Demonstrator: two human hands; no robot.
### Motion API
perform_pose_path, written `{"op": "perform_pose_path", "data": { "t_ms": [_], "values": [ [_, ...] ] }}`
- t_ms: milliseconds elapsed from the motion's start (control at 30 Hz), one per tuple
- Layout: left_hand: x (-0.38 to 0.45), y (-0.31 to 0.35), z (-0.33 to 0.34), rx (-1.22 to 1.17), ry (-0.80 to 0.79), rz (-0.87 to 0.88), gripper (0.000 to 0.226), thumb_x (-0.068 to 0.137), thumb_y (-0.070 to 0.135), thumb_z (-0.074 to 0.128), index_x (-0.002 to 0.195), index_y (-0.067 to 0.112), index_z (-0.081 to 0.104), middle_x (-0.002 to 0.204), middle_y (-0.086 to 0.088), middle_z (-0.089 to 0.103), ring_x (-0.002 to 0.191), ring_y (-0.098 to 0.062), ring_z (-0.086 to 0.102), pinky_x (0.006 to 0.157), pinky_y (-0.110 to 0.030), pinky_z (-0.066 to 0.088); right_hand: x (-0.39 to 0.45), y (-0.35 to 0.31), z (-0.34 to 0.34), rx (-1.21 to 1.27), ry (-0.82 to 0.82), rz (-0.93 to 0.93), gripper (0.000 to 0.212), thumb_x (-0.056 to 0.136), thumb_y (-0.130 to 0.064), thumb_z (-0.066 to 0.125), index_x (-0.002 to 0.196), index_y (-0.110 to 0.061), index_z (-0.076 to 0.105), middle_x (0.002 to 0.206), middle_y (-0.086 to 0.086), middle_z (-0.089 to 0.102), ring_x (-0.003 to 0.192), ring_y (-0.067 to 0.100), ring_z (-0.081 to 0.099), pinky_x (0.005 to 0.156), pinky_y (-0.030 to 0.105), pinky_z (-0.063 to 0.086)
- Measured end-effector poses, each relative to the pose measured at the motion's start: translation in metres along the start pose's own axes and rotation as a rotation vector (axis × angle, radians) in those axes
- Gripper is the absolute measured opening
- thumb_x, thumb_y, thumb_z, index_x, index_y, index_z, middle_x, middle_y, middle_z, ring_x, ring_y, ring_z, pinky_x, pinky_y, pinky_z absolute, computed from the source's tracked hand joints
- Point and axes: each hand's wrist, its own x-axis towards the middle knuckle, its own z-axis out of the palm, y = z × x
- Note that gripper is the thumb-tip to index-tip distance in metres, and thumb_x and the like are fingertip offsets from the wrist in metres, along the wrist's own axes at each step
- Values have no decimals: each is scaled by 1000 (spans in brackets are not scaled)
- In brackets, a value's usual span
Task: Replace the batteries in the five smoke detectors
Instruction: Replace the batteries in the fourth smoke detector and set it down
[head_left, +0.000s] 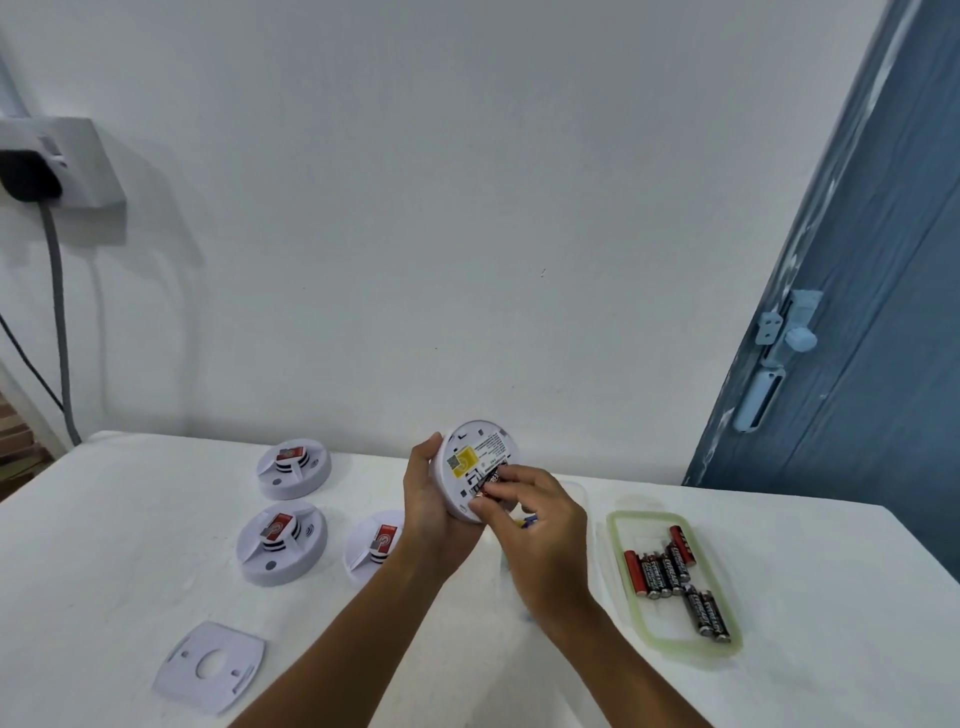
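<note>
The left hand (431, 499) grips the round white plastic smoke detector (470, 467), held up over the middle of the white table (104, 545). The right hand (535, 525) pinches a small black and red battery (491, 478) at its slot. If it goes in backwards or crooked, it may pop out.

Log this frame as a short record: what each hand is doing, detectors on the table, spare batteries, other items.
left hand: grips held smoke detector, back side facing the camera
right hand: pinches a battery at the detector's compartment
detectors on table: three visible
spare batteries: in green-rimmed tray
other: mounting plate at front left
</note>
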Motion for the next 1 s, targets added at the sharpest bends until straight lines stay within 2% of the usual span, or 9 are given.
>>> {"op": "perform_pose_path", "data": {
  "t_ms": [133, 233, 367, 467, 533, 633, 733, 900, 1000],
  "values": [
    [0, -1, -1, -12, 1, -7, 52, 82, 46, 51, 108, 4, 65, 99, -18, 68, 93, -30, 60, 90, -42, 46, -4, 1, 4, 23, 58, 16, 20, 70, -11, 83, 89, -8, 77, 98, -1, 72, 95, 9, 66, 81, 10, 51],
    [0, -2, 0, -23, 0, -7, 55, 86, 47, 48, 116, 4, 62, 104, -19, 67, 96, -31, 60, 99, -43, 43, -6, 4, 7, 103, 99, 93, 17, 70, -14, 84, 86, -14, 78, 98, -8, 71, 99, 9, 64, 80, 14, 52],
    [-1, -3, 1, -12, -15, -14, 58, 86, 48, 48, 122, 4, 60, 109, -20, 65, 101, -33, 59, 102, -44, 41, -6, 1, 7, 230, 132, 243, 21, 63, -21, 87, 77, -28, 73, 106, -6, 62, 108, 11, 55, 75, 7, 45],
    [0, -4, 1, 18, -21, 4, 55, 88, 48, 46, 119, 6, 62, 107, -21, 68, 104, -35, 58, 101, -49, 41, -4, -3, 7, 314, 143, 407, 50, 53, -32, 84, 98, -32, 63, 114, -7, 56, 109, 9, 52, 76, 15, 45],
    [0, -5, 3, 37, -26, 8, 52, 89, 47, 43, 115, 7, 64, 105, -20, 69, 104, -36, 58, 99, -51, 42, 0, -2, 7, 402, 139, 508, 71, 53, -24, 89, 115, -31, 54, 118, -8, 54, 111, 8, 52, 72, 15, 47],
    [-1, -5, 5, 58, -45, 7, 51, 90, 47, 40, 107, 8, 67, 102, -20, 71, 102, -36, 59, 96, -49, 43, 3, -2, 6, 567, 123, 602, 79, 62, -3, 87, 127, -27, 49, 120, -5, 56, 110, 13, 57, 73, 18, 52],
    [-2, -7, 5, 63, -61, -8, 51, 90, 46, 40, 105, 7, 69, 102, -20, 71, 100, -35, 60, 91, -48, 45, 7, -1, 5, 685, 110, 660, 74, 62, 4, 84, 124, -21, 53, 116, 5, 64, 103, 22, 66, 74, 29, 58],
    [-1, -6, -1, 71, -52, -28, 54, 91, 46, 38, 101, 7, 73, 103, -19, 70, 99, -34, 61, 90, -47, 45, 6, -2, 1, 603, 38, 614, 52, 69, 1, 81, 114, -16, 59, 105, 5, 70, 96, 20, 69, 66, 22, 56],
    [-1, -6, -6, 94, -51, -43, 55, 91, 46, 38, 96, 6, 75, 103, -20, 70, 99, -35, 61, 98, -49, 41, 11, 2, -7, 647, -43, 669, 37, 77, -2, 75, 108, -16, 61, 105, 9, 71, 95, 26, 70, 75, 38, 59]
  ]
}}
